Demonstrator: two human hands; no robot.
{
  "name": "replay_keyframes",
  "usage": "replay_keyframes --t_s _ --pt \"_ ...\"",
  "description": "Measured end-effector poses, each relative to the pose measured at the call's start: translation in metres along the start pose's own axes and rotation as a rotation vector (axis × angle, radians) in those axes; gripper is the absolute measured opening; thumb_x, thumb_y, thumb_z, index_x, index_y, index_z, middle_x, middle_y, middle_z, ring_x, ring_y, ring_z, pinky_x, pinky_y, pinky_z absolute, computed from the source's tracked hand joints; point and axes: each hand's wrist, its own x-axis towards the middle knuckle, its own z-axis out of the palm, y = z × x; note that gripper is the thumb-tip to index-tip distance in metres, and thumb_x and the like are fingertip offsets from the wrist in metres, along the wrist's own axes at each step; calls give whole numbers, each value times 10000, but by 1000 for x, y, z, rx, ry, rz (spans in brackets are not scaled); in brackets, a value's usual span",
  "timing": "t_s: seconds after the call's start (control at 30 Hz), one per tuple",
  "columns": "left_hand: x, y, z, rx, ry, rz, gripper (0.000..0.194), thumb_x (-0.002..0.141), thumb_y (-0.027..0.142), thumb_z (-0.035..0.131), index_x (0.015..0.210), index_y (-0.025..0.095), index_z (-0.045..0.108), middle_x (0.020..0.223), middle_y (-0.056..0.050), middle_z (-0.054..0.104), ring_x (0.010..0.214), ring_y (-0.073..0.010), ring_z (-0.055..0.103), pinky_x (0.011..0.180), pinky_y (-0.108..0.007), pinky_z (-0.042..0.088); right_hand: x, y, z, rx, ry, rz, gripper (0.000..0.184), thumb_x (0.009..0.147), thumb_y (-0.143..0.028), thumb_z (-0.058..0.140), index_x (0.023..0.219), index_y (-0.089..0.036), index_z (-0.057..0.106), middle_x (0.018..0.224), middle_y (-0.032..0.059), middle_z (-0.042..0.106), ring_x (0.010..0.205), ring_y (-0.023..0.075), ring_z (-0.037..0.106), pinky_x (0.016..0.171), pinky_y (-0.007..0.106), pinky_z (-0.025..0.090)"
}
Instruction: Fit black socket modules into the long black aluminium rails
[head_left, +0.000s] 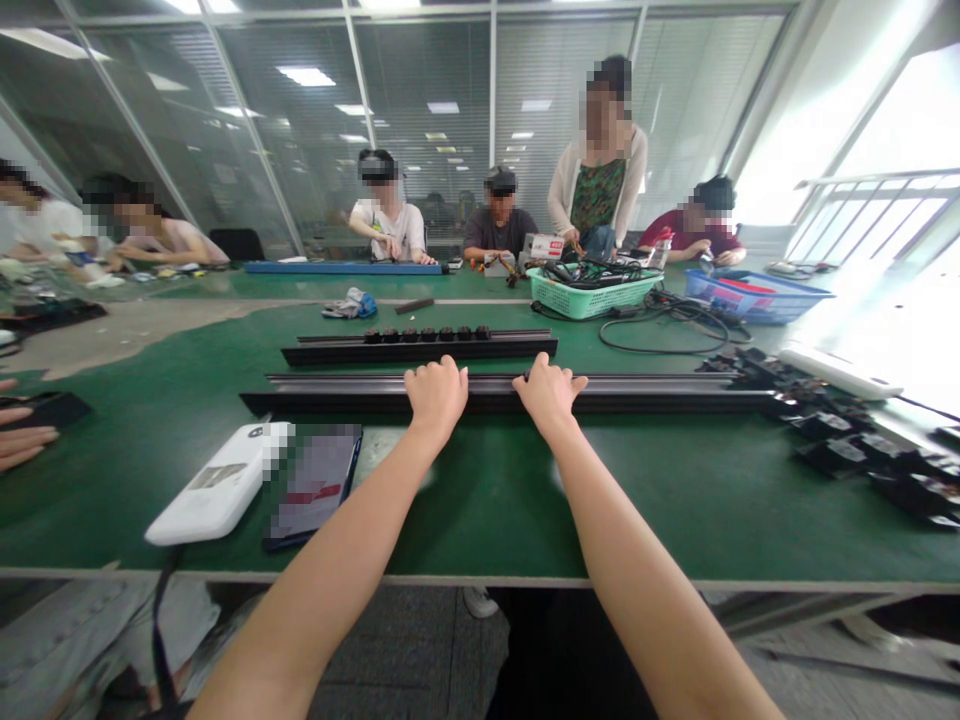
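Observation:
A long black rail (645,400) with a silvery inner channel lies crosswise on the green table before me. My left hand (437,400) is closed over the rail near its middle, knuckles up. A short way to the right, my right hand (550,395) also grips the rail, fingers curled over its far side. Something small and dark shows by the right fingertips, too hidden to name. Behind it sits a shorter black rail (420,350) carrying a row of several small black blocks (427,336).
A white power bank (217,490) and a phone (315,485) lie at front left. Several black parts (847,440) are piled at right, near a white strip (840,370). A green basket (592,295) holds cables; a blue basket (757,295) stands beside it. Co-workers sit around the table.

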Motion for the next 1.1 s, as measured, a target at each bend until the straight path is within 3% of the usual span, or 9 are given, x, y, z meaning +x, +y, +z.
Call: replay_keyframes --t_s 0.47,0.83,0.97,1.1 --pt "0 0 0 1 -15 10 389 1030 372 368 1120 105 636 1024 -205 726 1032 -337 680 881 -409 427 3 1 5 -41 -17 26 339 938 -230 444 1228 -108 571 1206 255 660 1163 366 599 968 492 334" --pt "1 -2 0 7 4 20 380 1023 369 385 1107 105 644 1010 -195 733 1017 -328 686 871 -405 432 21 17 -6 -153 -225 -177 341 1016 -323 428 1294 -150 522 1211 186 687 1131 296 647 1018 512 328" --pt "1 -1 -1 0 -21 10 380 1024 374 392 1128 109 643 1022 -195 734 1042 -327 682 891 -405 429 24 30 -3 -79 -207 -273 285 1016 -371 442 1211 -191 546 1186 146 696 1109 274 640 967 470 368" --pt "1 0 -2 5 -21 14 385 1028 372 380 1124 106 642 1030 -201 731 1035 -328 684 889 -408 432 23 38 4 35 -130 -281 253 992 -379 462 1156 -213 560 1156 104 701 1077 260 631 941 430 363"
